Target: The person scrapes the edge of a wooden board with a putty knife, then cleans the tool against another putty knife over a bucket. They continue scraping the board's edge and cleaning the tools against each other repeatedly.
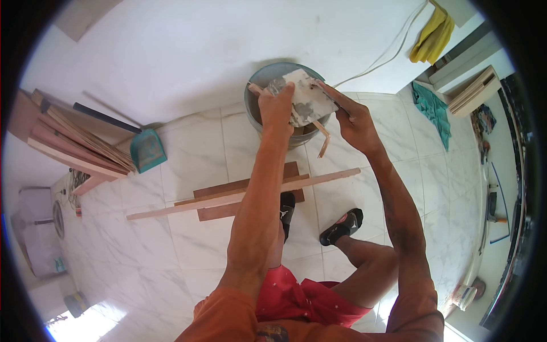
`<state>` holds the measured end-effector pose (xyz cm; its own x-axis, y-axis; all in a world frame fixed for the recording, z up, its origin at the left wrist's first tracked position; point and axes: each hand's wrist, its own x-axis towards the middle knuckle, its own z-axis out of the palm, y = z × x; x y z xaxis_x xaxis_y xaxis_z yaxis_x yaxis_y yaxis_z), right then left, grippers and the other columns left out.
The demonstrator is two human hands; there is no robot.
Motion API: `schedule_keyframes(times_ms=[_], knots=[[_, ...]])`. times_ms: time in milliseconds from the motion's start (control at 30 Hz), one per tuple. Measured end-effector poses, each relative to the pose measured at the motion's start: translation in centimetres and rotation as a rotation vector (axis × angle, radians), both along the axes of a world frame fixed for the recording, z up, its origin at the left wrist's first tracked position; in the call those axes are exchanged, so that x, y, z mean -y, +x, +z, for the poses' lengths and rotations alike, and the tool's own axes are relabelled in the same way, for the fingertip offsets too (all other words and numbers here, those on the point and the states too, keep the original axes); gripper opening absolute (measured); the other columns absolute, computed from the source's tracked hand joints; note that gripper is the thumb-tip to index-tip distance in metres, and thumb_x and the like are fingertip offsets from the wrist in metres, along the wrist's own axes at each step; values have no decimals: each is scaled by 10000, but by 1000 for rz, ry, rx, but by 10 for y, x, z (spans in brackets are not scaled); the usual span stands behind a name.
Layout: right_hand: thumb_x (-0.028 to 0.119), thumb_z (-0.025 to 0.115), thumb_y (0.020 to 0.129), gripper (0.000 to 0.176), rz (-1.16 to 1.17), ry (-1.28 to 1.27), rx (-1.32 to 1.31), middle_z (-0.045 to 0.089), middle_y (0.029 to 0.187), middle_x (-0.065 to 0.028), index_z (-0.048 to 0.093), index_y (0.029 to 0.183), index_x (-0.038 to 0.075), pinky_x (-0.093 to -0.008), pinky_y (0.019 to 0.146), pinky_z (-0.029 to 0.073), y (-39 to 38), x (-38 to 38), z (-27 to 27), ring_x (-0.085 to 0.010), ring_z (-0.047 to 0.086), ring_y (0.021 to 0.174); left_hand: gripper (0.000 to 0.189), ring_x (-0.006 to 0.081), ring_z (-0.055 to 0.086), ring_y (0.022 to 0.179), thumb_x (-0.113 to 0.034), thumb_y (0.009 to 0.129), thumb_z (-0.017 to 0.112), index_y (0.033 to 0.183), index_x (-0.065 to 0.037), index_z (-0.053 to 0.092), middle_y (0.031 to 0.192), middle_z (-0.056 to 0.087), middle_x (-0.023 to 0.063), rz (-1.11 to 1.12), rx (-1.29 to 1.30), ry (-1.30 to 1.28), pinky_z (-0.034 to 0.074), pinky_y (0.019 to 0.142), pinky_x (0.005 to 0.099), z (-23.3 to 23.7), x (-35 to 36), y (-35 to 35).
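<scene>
My left hand (276, 108) is closed on the left edge of a flat whitish piece with grey stains (310, 101), thumb on its upper face. My right hand (356, 122) grips the right side of that same piece, with fingers reaching toward its top corner. Both hands are over a round blue-grey bin (254, 117) standing by the wall. A splintered strip of wood (323, 139) sticks out over the bin's near rim, below the stained piece. What lies deeper in the bin is mostly hidden.
A long wooden strip (171, 209) and brown boards (213, 214) lie on the tiles by my feet. Leaning at left are several planks (62, 137) and a teal dustpan (148, 149). A green cloth (431, 111) lies at right; a yellow cloth (433, 35) hangs above.
</scene>
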<state>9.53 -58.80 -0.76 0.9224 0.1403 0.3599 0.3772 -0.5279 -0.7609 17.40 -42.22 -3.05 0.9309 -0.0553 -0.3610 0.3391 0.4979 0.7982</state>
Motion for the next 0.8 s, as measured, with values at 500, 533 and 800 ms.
schedule_keyframes(times_ms=[500, 533, 800], knots=[[-153, 496, 882, 637, -112, -123, -31, 626, 1351, -179, 525, 1455, 125, -386, 999, 534, 3, 21, -37, -350, 608, 1245, 404, 228, 695, 916, -94, 938, 675, 1280, 57, 523, 1144, 655, 158, -37, 195, 41, 620, 747, 351, -7, 4, 4], [-153, 493, 881, 635, -111, -136, -43, 626, 1350, -177, 526, 1452, 122, -389, 1000, 533, 4, 22, -37, -351, 608, 1242, 399, 228, 695, 921, -92, 938, 673, 1278, 56, 525, 1149, 654, 159, -28, 181, 50, 620, 747, 353, -10, 4, 3], [-96, 474, 904, 552, -129, -403, -227, 656, 1282, -194, 557, 1412, 103, -423, 974, 538, 29, 46, -28, -369, 645, 1152, 243, 214, 664, 957, -83, 950, 636, 1152, 50, 615, 1105, 676, 136, 43, 127, -64, 553, 805, 349, 0, 2, 6]])
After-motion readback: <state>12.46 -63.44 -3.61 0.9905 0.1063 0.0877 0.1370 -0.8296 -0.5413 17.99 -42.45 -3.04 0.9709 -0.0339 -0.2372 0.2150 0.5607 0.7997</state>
